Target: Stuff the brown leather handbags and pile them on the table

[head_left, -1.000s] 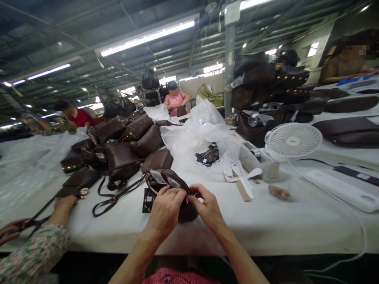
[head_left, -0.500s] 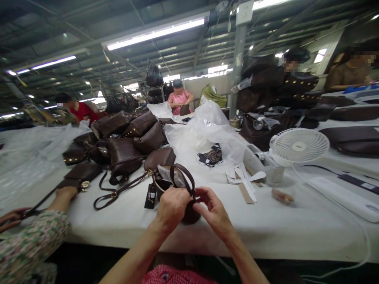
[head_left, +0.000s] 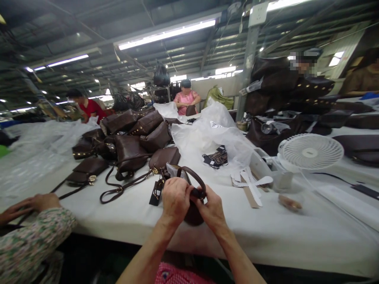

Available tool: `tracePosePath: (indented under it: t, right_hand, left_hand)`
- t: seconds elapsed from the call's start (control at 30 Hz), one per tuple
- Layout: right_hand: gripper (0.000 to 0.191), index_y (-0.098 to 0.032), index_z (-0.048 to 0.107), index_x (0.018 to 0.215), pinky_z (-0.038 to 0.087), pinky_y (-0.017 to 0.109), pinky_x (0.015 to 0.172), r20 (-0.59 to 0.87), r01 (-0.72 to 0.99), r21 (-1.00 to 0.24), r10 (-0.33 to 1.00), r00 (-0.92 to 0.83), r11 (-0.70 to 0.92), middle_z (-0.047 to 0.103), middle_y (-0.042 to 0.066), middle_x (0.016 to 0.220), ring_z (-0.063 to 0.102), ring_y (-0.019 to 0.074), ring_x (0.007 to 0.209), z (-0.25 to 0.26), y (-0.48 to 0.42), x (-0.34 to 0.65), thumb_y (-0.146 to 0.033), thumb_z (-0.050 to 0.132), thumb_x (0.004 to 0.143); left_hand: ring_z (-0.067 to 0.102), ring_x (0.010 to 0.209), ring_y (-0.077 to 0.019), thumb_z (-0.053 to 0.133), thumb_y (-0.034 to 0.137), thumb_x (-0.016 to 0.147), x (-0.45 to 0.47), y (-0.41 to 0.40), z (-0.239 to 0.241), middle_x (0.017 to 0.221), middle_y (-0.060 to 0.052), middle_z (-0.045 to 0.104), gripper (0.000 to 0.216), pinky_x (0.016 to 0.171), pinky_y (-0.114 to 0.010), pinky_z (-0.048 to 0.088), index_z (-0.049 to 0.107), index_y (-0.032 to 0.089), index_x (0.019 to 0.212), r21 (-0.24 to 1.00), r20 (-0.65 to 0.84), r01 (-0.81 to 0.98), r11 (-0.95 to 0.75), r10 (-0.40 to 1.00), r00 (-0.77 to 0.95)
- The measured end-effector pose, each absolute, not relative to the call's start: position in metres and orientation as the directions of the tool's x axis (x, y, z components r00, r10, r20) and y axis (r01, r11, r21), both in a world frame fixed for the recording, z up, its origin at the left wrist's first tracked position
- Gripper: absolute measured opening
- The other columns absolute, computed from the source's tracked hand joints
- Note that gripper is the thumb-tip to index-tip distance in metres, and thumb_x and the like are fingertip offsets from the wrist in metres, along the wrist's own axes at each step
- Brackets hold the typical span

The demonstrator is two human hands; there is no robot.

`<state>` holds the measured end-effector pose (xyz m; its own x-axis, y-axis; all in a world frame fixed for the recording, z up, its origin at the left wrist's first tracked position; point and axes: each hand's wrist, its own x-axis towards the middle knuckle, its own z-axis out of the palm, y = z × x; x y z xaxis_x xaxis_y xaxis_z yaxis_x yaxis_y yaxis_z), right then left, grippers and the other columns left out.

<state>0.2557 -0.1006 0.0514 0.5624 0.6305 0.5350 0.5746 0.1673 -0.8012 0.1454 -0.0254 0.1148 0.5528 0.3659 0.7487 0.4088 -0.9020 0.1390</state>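
Table (head_left: 296,232) white-covered; brown bags (head_left: 130,136) piled; strip lights (head_left: 167,33) overhead.

Brown leather-look handbag (head_left: 192,211) with dull sheen, gold metal clasp (head_left: 154,170), matt white cloth table (head_left: 266,232), glossy plastic bag (head_left: 207,134)

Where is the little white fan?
In the head view, the small round white desk fan stands on the white table, right of both hands, just beyond the grey tray.

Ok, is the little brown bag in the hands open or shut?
Open: white paper stuffing pokes from the top of the brown bag that the left hand and right hand hold.
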Motion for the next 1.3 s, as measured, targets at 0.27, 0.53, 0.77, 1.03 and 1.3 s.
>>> tracePosePath:
  t: [0.27, 0.53, 0.77, 1.03, 1.3]
  right_hand:
    - [0.007, -0.021, 0.058, 0.076, 0.042, 0.025, 0.058, 0.523, 0.593, -0.792, 0.664, 0.534, 0.148, 0.059, -0.002, 0.067, 0.052, 0.0151, 0.061, 0.057, -0.117, 0.272, -0.027, 0.062, 0.076]
    - [0.01, -0.022, 0.061, 0.08, 0.044, 0.028, 0.064, 0.407, 0.568, -0.816, 0.801, 0.439, 0.104, 0.063, -0.002, 0.071, 0.056, 0.0173, 0.069, 0.068, -0.149, 0.339, -0.031, 0.065, 0.078]
    - [0.021, -0.022, 0.062, 0.1, 0.047, 0.035, 0.072, 0.536, 0.751, -0.66, 0.723, 0.436, 0.037, 0.063, 0.005, 0.097, 0.058, 0.0199, 0.079, 0.081, -0.124, 0.362, -0.028, 0.062, 0.08]
    - [0.02, -0.022, 0.065, 0.097, 0.048, 0.035, 0.081, 0.615, 0.712, -0.676, 0.677, 0.404, 0.19, 0.063, 0.007, 0.096, 0.059, 0.0216, 0.093, 0.099, -0.127, 0.276, -0.031, 0.047, 0.094]
    - [0.022, -0.021, 0.064, 0.085, 0.047, 0.028, 0.064, 0.433, 0.609, -0.789, 0.775, 0.46, 0.079, 0.06, 0.004, 0.082, 0.056, 0.0169, 0.072, 0.121, -0.11, 0.258, -0.04, 0.055, 0.088]
  left_hand:
    - [0.053, 0.083, -0.0229, 0.059, 0.022, 0.086, 0.142, -0.023, 0.122, 0.077, -0.004, 0.062, 0.016, 0.077, -0.037, 0.039, 0.052, 0.02, 0.071, 0.225, 0.728, 0.449, -0.865, 0.455, 0.512]
    - [0.051, 0.08, -0.0206, 0.06, 0.022, 0.085, 0.136, -0.016, 0.126, 0.074, -0.002, 0.059, 0.02, 0.077, -0.035, 0.041, 0.051, 0.02, 0.068, 0.383, 0.69, 0.383, -0.841, 0.536, 0.487]
    - [0.051, 0.118, -0.0253, 0.067, 0.012, 0.075, 0.123, 0.001, 0.122, 0.127, -0.01, 0.054, 0.017, 0.099, -0.041, 0.042, 0.059, 0.019, 0.088, 0.658, 0.497, 0.145, -0.739, 0.571, 0.654]
    - [0.053, 0.123, -0.0255, 0.064, 0.016, 0.08, 0.09, 0.015, 0.091, 0.134, -0.013, 0.056, 0.052, 0.106, -0.042, 0.042, 0.052, 0.02, 0.131, 0.918, 0.356, -0.202, -0.34, 0.488, 0.797]
    - [0.054, 0.123, -0.0266, 0.074, 0.029, 0.077, 0.098, -0.002, 0.065, 0.131, -0.012, 0.059, 0.045, 0.105, -0.044, 0.042, 0.062, 0.024, 0.12, 0.802, 0.537, -0.246, -0.544, 0.478, 0.695]
